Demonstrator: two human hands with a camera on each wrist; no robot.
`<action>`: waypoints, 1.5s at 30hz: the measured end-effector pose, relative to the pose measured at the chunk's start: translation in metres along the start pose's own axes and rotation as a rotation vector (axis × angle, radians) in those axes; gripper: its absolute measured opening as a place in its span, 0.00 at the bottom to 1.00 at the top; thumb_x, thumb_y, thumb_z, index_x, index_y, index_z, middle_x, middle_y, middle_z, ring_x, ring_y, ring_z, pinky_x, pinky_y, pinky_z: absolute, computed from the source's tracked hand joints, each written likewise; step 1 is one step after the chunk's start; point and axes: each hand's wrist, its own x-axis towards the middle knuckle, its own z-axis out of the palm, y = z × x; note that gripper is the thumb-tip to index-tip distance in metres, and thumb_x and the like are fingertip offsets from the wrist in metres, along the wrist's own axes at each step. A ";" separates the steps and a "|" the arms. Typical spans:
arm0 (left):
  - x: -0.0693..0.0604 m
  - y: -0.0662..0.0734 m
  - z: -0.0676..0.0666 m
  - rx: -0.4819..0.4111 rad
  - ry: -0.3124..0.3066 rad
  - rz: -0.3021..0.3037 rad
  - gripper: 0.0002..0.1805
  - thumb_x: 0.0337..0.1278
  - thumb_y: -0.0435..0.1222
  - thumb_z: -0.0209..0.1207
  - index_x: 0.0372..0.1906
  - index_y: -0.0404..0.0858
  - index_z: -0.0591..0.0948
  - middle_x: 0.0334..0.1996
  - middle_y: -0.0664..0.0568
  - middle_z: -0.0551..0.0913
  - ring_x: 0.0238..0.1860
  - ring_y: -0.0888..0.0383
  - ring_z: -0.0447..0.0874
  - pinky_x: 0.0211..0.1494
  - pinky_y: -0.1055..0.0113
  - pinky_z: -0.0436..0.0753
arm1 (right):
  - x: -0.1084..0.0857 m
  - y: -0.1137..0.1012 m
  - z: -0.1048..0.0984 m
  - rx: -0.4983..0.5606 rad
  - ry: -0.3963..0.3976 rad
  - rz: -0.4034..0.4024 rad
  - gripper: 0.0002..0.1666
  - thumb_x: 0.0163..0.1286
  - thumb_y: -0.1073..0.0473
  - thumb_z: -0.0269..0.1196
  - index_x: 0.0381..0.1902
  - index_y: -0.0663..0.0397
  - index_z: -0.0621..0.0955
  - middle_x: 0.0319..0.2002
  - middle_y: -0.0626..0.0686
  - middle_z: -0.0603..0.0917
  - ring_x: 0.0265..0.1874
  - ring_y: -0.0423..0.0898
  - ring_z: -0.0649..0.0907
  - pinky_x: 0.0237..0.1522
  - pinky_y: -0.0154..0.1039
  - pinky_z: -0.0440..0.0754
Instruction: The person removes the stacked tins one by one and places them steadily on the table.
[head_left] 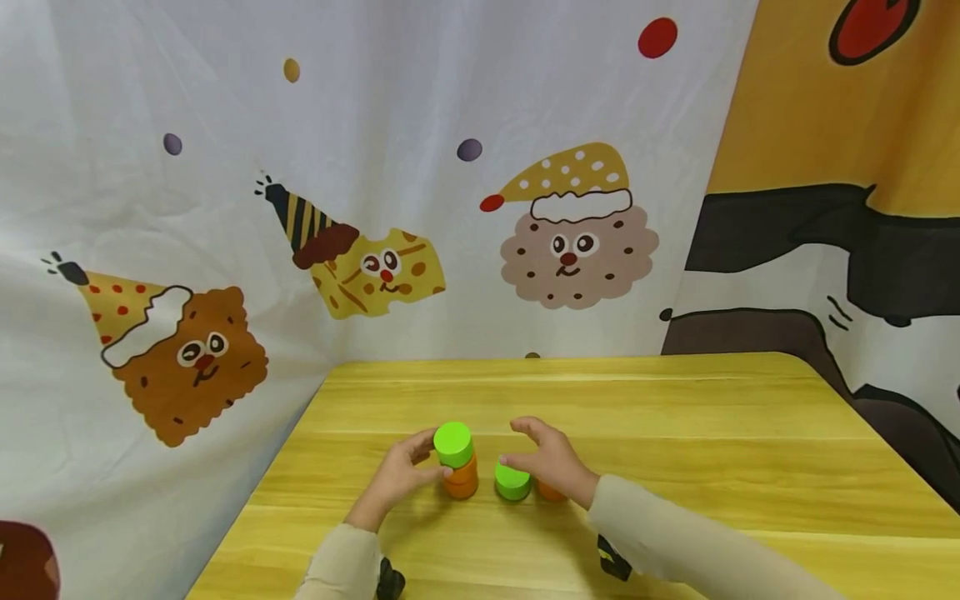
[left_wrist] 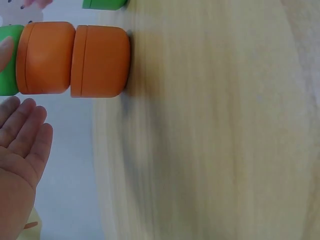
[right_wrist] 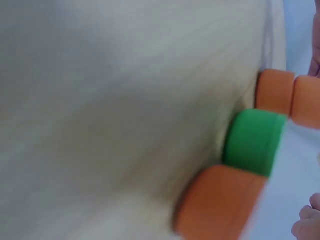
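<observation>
A stack of short round pieces stands left of centre: a green cylinder (head_left: 453, 446) on top of two orange cylinders (left_wrist: 101, 61). My left hand (head_left: 403, 475) is beside the stack, its fingers nearly straight; the thumb overlaps the green piece in the left wrist view, and whether it touches cannot be told. To the right, a second green cylinder (head_left: 513, 483) sits on the table next to another orange cylinder (right_wrist: 220, 202). Above these two hovers my right hand (head_left: 555, 461), thumb and fingers spread, with nothing between them. It partly hides the orange one in the head view.
The pieces stand on a light wooden table (head_left: 675, 417). Behind and to the left hangs a white curtain (head_left: 397, 108) printed with cartoon biscuits and cheese. A dark strapped device (head_left: 613, 558) is at the right wrist, another (head_left: 390, 579) at the left.
</observation>
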 end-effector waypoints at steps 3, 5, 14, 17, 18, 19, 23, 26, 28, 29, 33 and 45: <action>0.004 -0.015 0.002 0.009 0.001 -0.006 0.34 0.49 0.35 0.67 0.63 0.34 0.69 0.58 0.39 0.74 0.59 0.43 0.71 0.63 0.47 0.68 | 0.006 -0.012 0.008 -0.038 -0.037 -0.038 0.35 0.57 0.52 0.69 0.60 0.58 0.71 0.61 0.60 0.72 0.63 0.60 0.67 0.63 0.60 0.63; 0.007 -0.024 0.003 0.010 0.001 -0.013 0.35 0.48 0.37 0.67 0.63 0.36 0.69 0.58 0.41 0.74 0.60 0.44 0.71 0.64 0.47 0.68 | 0.011 -0.019 0.012 -0.060 -0.060 -0.056 0.34 0.57 0.52 0.68 0.59 0.58 0.71 0.60 0.60 0.72 0.62 0.59 0.68 0.62 0.59 0.64; 0.010 -0.029 0.004 0.031 -0.034 0.019 0.36 0.48 0.45 0.67 0.63 0.38 0.70 0.58 0.44 0.74 0.59 0.44 0.72 0.63 0.46 0.68 | 0.021 -0.036 0.025 -0.136 -0.154 -0.049 0.40 0.56 0.47 0.68 0.63 0.58 0.69 0.62 0.58 0.71 0.62 0.57 0.68 0.61 0.58 0.67; 0.011 -0.029 0.006 0.034 -0.030 0.019 0.35 0.48 0.43 0.67 0.63 0.39 0.71 0.58 0.44 0.75 0.59 0.45 0.72 0.62 0.47 0.69 | 0.023 -0.037 0.029 -0.133 -0.164 -0.034 0.41 0.55 0.48 0.69 0.63 0.58 0.69 0.62 0.58 0.71 0.62 0.57 0.69 0.61 0.58 0.67; 0.011 -0.029 0.007 0.038 -0.028 0.018 0.34 0.48 0.42 0.67 0.62 0.38 0.71 0.58 0.44 0.75 0.58 0.45 0.72 0.62 0.47 0.69 | 0.023 -0.038 0.030 -0.131 -0.166 -0.029 0.41 0.55 0.48 0.69 0.63 0.57 0.69 0.62 0.57 0.71 0.62 0.57 0.69 0.61 0.58 0.67; 0.011 -0.029 0.007 0.035 -0.025 0.014 0.34 0.48 0.41 0.67 0.62 0.38 0.71 0.58 0.44 0.75 0.58 0.45 0.72 0.62 0.46 0.69 | 0.024 -0.038 0.031 -0.133 -0.165 -0.028 0.41 0.55 0.48 0.69 0.63 0.57 0.70 0.62 0.57 0.71 0.62 0.57 0.69 0.60 0.58 0.68; 0.012 -0.029 0.009 0.022 -0.020 0.001 0.33 0.49 0.38 0.67 0.62 0.36 0.71 0.58 0.41 0.74 0.59 0.42 0.72 0.62 0.45 0.69 | 0.025 -0.039 0.034 -0.137 -0.164 -0.020 0.41 0.55 0.47 0.69 0.63 0.57 0.69 0.62 0.57 0.71 0.62 0.56 0.69 0.60 0.57 0.68; 0.012 -0.029 0.009 0.025 -0.024 -0.008 0.32 0.49 0.38 0.67 0.61 0.36 0.72 0.58 0.41 0.74 0.59 0.42 0.72 0.62 0.45 0.69 | 0.024 -0.041 0.036 -0.130 -0.164 -0.009 0.41 0.55 0.48 0.69 0.64 0.56 0.69 0.62 0.57 0.71 0.63 0.56 0.68 0.60 0.58 0.68; 0.012 -0.028 0.009 0.037 -0.029 -0.009 0.31 0.49 0.40 0.67 0.60 0.36 0.73 0.57 0.42 0.75 0.58 0.43 0.72 0.61 0.47 0.70 | 0.024 -0.042 0.037 -0.124 -0.165 -0.006 0.41 0.55 0.49 0.69 0.64 0.57 0.69 0.62 0.57 0.71 0.63 0.57 0.68 0.60 0.58 0.68; 0.012 -0.028 0.009 0.041 -0.032 -0.010 0.31 0.49 0.40 0.67 0.60 0.37 0.73 0.57 0.42 0.75 0.58 0.44 0.73 0.61 0.47 0.70 | 0.024 -0.043 0.038 -0.121 -0.165 -0.006 0.41 0.56 0.49 0.69 0.64 0.57 0.69 0.63 0.57 0.70 0.63 0.57 0.68 0.60 0.58 0.68; 0.011 -0.027 0.010 0.042 -0.038 -0.008 0.31 0.49 0.43 0.67 0.59 0.36 0.74 0.56 0.42 0.76 0.58 0.43 0.73 0.61 0.47 0.71 | 0.024 -0.041 0.041 -0.130 -0.164 -0.018 0.39 0.56 0.50 0.69 0.63 0.56 0.70 0.62 0.57 0.71 0.62 0.57 0.68 0.60 0.58 0.68; 0.012 -0.028 0.010 0.052 -0.035 -0.012 0.31 0.48 0.44 0.67 0.58 0.36 0.75 0.55 0.42 0.77 0.57 0.44 0.73 0.60 0.48 0.72 | 0.025 -0.035 0.044 -0.136 -0.142 -0.071 0.34 0.57 0.49 0.68 0.60 0.51 0.73 0.59 0.54 0.75 0.61 0.56 0.71 0.60 0.59 0.67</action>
